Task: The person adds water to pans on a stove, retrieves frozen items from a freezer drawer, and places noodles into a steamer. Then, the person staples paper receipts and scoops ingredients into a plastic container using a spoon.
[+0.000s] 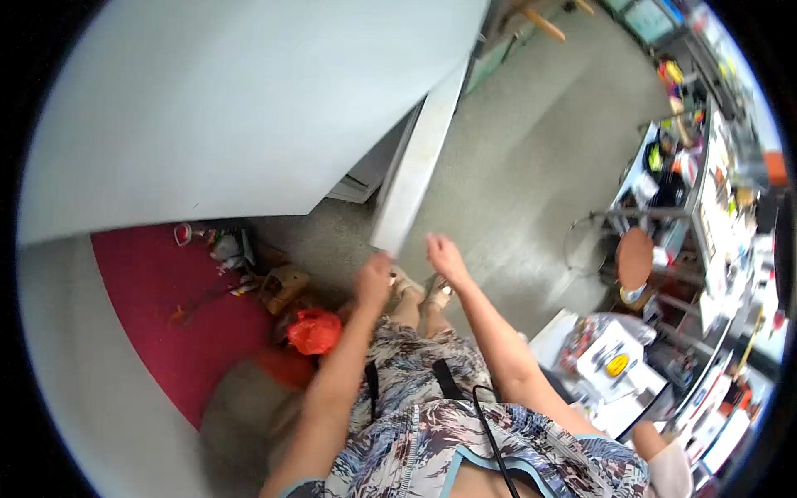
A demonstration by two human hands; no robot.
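Observation:
My left hand (pixel 374 278) is closed near the lower end of a long white panel edge (pixel 411 178); what it holds, if anything, is too blurred to tell. To its right, my right hand (pixel 446 256) is also closed, with its fingers curled, above the grey floor (pixel 523 158). The two hands are apart, over my feet in light sandals (pixel 440 292). A large pale panel (pixel 232 108) fills the upper left, beside the white edge. Below my left hand lies a bright red plastic bag (pixel 315 331).
A red mat (pixel 166 307) at the left bears small items. At the right are a round brown stool (pixel 634 257), a cluttered workbench (pixel 706 232) and a white bag with a yellow mark (pixel 613 357). Part of a person's arm (pixel 652 440) shows at the lower right.

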